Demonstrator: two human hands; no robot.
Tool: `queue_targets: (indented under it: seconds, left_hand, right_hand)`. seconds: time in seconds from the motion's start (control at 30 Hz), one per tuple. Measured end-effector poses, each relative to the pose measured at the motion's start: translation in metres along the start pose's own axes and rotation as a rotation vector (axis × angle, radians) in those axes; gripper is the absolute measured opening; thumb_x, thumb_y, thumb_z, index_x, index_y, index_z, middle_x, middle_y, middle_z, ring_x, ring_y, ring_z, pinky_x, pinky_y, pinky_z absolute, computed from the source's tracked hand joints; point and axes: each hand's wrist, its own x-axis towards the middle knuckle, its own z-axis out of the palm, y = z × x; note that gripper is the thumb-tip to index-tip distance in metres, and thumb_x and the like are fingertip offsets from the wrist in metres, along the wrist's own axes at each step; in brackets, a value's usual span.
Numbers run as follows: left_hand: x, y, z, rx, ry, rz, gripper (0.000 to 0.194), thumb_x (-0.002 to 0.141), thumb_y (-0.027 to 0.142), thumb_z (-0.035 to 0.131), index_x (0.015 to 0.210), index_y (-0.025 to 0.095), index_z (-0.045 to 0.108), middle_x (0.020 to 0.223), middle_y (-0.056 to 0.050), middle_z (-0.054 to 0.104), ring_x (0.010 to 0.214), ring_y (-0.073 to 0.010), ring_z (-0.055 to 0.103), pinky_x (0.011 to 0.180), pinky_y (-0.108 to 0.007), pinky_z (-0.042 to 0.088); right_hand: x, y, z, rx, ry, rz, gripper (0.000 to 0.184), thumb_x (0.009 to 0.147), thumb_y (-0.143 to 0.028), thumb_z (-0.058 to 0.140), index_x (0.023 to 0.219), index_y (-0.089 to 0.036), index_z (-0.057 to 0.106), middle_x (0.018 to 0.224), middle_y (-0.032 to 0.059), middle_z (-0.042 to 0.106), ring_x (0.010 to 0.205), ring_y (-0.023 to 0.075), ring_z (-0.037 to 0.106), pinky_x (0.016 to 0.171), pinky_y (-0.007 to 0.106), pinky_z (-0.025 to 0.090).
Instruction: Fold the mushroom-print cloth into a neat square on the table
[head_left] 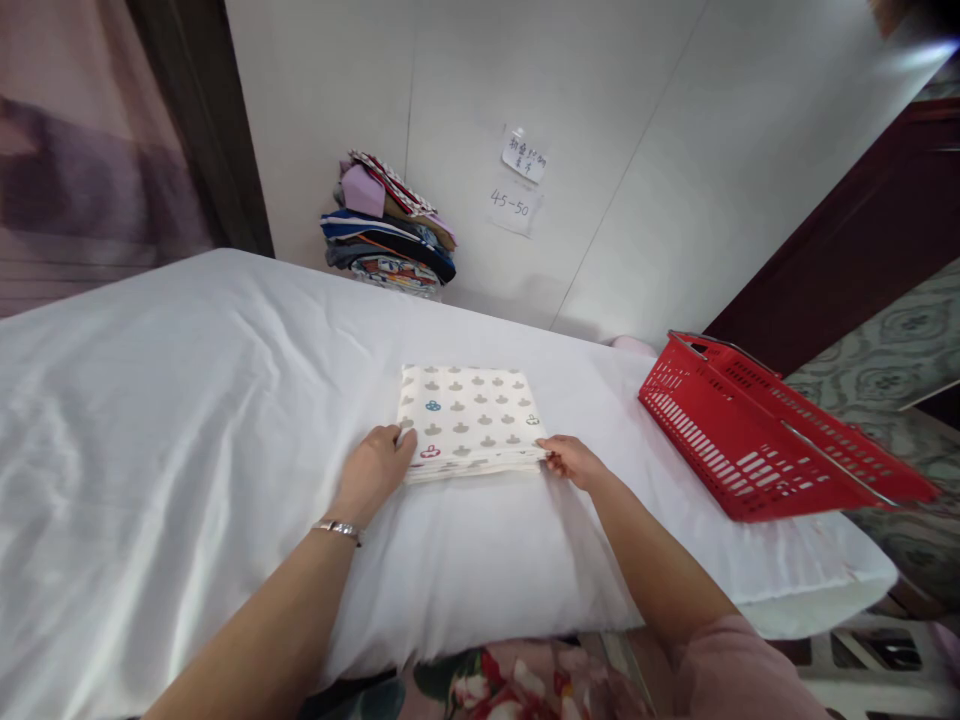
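A folded cream cloth (472, 415) with a small grey mushroom-like print lies flat on the white-covered table, its layers showing along the near edge. A few of the printed motifs are blue, pink or green. My left hand (379, 465), with a metal bracelet at the wrist, is closed at the cloth's near left corner, thumb on top. At the near right corner, my right hand (574, 460) pinches the layered edge between thumb and fingers. The undersides of the fingers are partly hidden.
A white sheet (180, 420) with wrinkles covers the table. Several folded fabrics (390, 235) are stacked at the back against the wall. To the right stands a red plastic basket (750, 430) with metal handles. Two handwritten paper notes (516, 208) hang on the wall.
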Motion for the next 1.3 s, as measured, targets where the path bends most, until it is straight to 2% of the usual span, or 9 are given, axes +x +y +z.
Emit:
queue_targets:
  seconds: [0.2, 0.4, 0.63, 0.87, 1.07, 1.3]
  left_hand:
    - [0.001, -0.002, 0.002, 0.013, 0.012, 0.016, 0.031, 0.083, 0.038, 0.037, 0.059, 0.019, 0.045, 0.068, -0.004, 0.054, 0.059, -0.0145, 0.048, 0.055, -0.025, 0.032]
    - [0.002, -0.003, 0.003, 0.005, 0.000, 0.015, 0.032, 0.083, 0.038, 0.037, 0.059, 0.019, 0.044, 0.068, -0.004, 0.054, 0.060, -0.0149, 0.049, 0.055, -0.025, 0.032]
    - [0.001, -0.002, 0.001, 0.002, -0.006, 0.007, 0.032, 0.083, 0.040, 0.037, 0.059, 0.019, 0.043, 0.068, -0.004, 0.054, 0.061, -0.0157, 0.050, 0.055, -0.026, 0.032]
    - [0.001, -0.003, 0.002, -0.007, 0.005, 0.014, 0.031, 0.082, 0.039, 0.037, 0.059, 0.020, 0.044, 0.067, -0.004, 0.053, 0.060, -0.0155, 0.049, 0.055, -0.026, 0.032]
    - [0.003, -0.005, 0.003, -0.027, 0.019, 0.022, 0.033, 0.082, 0.039, 0.038, 0.057, 0.019, 0.044, 0.065, -0.004, 0.054, 0.060, -0.0156, 0.051, 0.054, -0.026, 0.032]
    - [0.004, -0.007, 0.003, -0.022, 0.011, 0.030, 0.035, 0.083, 0.041, 0.036, 0.058, 0.019, 0.047, 0.067, -0.005, 0.056, 0.061, -0.0161, 0.051, 0.056, -0.026, 0.034]
  right_hand:
    - [0.003, 0.000, -0.003, -0.106, 0.024, 0.001, 0.023, 0.071, -0.033, 0.068, 0.066, -0.016, 0.053, 0.053, -0.0035, 0.055, 0.042, 0.0052, 0.047, 0.037, 0.015, 0.028]
    - [-0.001, -0.006, -0.005, -0.130, -0.060, 0.067, 0.026, 0.072, -0.039, 0.067, 0.075, -0.015, 0.057, 0.064, 0.0009, 0.063, 0.047, 0.0082, 0.055, 0.039, 0.016, 0.034]
    - [0.004, -0.006, -0.005, -0.027, -0.078, 0.062, 0.022, 0.078, -0.032, 0.063, 0.070, -0.016, 0.051, 0.054, -0.0043, 0.054, 0.039, 0.0043, 0.046, 0.036, 0.015, 0.031]
    - [0.008, -0.005, -0.005, -0.050, -0.164, 0.167, 0.023, 0.080, -0.034, 0.060, 0.072, -0.014, 0.055, 0.055, -0.0021, 0.056, 0.040, 0.0069, 0.050, 0.035, 0.017, 0.034]
    - [0.010, -0.006, -0.004, -0.131, -0.145, 0.174, 0.025, 0.075, -0.036, 0.066, 0.071, -0.014, 0.055, 0.050, -0.0035, 0.053, 0.040, 0.0075, 0.052, 0.034, 0.016, 0.035]
    - [-0.003, -0.016, -0.005, -0.240, -0.150, 0.152, 0.031, 0.074, -0.043, 0.067, 0.074, -0.013, 0.057, 0.062, 0.0028, 0.062, 0.049, 0.0124, 0.060, 0.044, 0.021, 0.046]
